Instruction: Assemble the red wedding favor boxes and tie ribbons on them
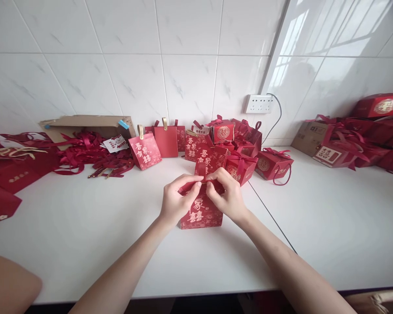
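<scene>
A red gift box (201,216) with white lettering stands upright on the white table in front of me. At its top edge, my left hand (180,196) and my right hand (227,192) come together, thumbs and forefingers pinched. Between the fingertips rises a red ribbon strap (201,168), with a small gold-coloured bit at its base. Both hands grip around this strap; the fingers partly hide the box's top and the exact hold of each. Right behind it stands another lettered red gift box (212,156).
Finished-looking red boxes (146,151) stand along the tiled wall. A cardboard box (85,124) spills red ribbons (85,148) at left, near red bags (19,168). More red boxes (384,104) are piled at right. A power strip (259,104) with a cable hangs on the wall.
</scene>
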Motion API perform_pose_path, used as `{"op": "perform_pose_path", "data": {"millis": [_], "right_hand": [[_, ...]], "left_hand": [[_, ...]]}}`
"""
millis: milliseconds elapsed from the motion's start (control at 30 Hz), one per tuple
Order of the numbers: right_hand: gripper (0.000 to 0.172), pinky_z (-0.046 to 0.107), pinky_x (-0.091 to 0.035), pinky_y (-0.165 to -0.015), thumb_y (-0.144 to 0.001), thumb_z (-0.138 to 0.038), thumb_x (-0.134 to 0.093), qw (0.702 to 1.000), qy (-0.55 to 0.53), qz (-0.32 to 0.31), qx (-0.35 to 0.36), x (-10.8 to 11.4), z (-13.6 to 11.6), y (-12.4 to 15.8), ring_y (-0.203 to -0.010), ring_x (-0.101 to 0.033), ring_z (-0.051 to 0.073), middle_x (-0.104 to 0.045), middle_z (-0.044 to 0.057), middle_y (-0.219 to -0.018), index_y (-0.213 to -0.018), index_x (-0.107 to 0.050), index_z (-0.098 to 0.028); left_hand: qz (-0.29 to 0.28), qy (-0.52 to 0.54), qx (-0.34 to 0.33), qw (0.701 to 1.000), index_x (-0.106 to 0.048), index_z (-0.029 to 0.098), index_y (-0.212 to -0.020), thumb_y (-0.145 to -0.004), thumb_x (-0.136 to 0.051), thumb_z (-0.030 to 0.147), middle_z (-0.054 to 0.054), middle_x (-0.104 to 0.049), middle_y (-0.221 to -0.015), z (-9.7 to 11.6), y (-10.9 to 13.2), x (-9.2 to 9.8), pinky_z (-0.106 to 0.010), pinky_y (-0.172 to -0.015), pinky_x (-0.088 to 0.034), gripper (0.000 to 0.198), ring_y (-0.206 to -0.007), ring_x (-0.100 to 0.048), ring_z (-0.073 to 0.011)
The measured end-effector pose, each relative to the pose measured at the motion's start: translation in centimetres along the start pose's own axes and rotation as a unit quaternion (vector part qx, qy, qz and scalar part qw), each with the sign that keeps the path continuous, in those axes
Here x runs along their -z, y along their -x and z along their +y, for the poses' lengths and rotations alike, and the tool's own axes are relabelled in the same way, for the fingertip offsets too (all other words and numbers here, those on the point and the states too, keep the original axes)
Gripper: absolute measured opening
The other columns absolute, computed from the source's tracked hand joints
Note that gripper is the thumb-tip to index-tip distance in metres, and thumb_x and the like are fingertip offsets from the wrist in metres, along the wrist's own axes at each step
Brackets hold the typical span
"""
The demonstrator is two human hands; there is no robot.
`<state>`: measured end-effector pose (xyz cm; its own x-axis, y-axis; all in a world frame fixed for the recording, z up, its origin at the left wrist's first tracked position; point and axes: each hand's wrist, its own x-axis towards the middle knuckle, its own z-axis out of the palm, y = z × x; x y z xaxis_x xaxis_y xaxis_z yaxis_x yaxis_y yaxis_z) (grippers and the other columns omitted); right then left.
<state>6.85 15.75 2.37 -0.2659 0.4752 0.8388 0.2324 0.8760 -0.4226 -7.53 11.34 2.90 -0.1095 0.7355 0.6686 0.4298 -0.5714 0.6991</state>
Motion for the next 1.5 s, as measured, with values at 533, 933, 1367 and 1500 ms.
{"op": "perform_pose_path", "data": {"millis": [533, 933, 1367, 1500], "right_hand": [[0.006, 0.027, -0.042, -0.057, -0.084, -0.018, -0.049, 1.0, 0.002, -0.004, -0.001, 0.0, -0.1, 0.0, -0.066, -0.051, 0.013, -0.052, 0.001, -0.073, -0.079, -0.052, -0.02], [0.01, 0.027, -0.043, -0.061, -0.083, -0.015, -0.046, 1.0, -0.024, -0.009, -0.017, 0.1, 0.0, 0.0, -0.07, -0.052, 0.014, -0.053, 0.001, -0.076, -0.082, -0.054, -0.02], [0.019, 0.027, -0.042, -0.065, -0.081, -0.039, -0.054, 0.907, -0.216, 0.249, -0.261, 0.4, 4.6, -0.1, -0.071, -0.051, 0.015, -0.056, 0.001, -0.079, -0.086, -0.054, -0.02], [0.019, 0.025, -0.043, -0.058, -0.082, -0.041, -0.051, 0.884, -0.297, 0.269, -0.241, 0.3, 5.3, -0.4, -0.061, -0.049, 0.012, -0.05, -0.003, -0.072, -0.083, -0.044, -0.023]], "left_hand": [[-0.001, 0.009, 0.014, 1.0, -0.07, 0.018, -0.087, -0.08, -0.06, 0.024, -0.003, -0.071, -0.085, 0.1, 0.1, 0.1, -0.024, -0.073, -0.055, 0.014, -0.08, -0.066, -0.0152], [-0.019, 0.023, -0.003, 1.0, -0.064, 0.018, -0.107, -0.082, -0.057, 0.024, -0.004, -0.071, -0.094, -0.4, 0.0, 0.4, -0.024, -0.079, -0.053, 0.026, -0.086, -0.066, -0.0154], [-0.114, 0.121, 0.126, 0.978, -0.027, 0.02, -0.134, -0.073, -0.061, 0.042, -0.015, -0.052, -0.126, -5.5, -0.5, 0.5, -0.041, -0.095, -0.046, 0.074, -0.112, -0.056, -0.0251], [-0.06, 0.075, 0.038, 0.995, -0.037, 0.018, -0.128, -0.072, -0.064, 0.037, -0.015, -0.055, -0.124, -4.9, -0.5, 0.6, -0.04, -0.093, -0.048, 0.065, -0.11, -0.057, -0.025]]}}
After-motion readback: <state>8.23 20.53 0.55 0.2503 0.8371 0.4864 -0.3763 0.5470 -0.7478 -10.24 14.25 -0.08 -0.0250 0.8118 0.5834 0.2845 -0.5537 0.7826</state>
